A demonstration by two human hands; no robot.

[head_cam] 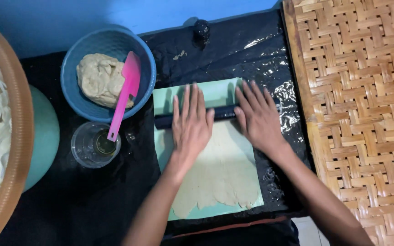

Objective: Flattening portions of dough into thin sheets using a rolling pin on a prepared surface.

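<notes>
With both palms pressed flat, fingers straight and spread, the left hand [191,122] and right hand [257,117] lie on top of the roller [222,112], neither one wrapped around it. Roller is a dark bar lying crosswise over the mat [215,93], near the mat's far end; its left tip pokes out past the left hand, the middle shows between the hands, and the right end is mostly hidden under the right hand. Dough sheet [222,173] lies thin and flat on the mat, running from the roller toward the mat's near edge, with a ragged, lobed near border; bare green mat shows beyond the roller and along the near corners. Mat lies on a black plastic sheet [251,50], shiny and wrinkled. Left of the mat: blue bowl [76,59] holding a dough lump [100,79]. Pink spatula [125,93] has its blade in the bowl, its handle reaching out to a clear cup [84,148] just left of the mat. Well left of the mat, a tan basket [18,127] of pale thin pieces. Right of the mat, a woven panel [361,100].
</notes>
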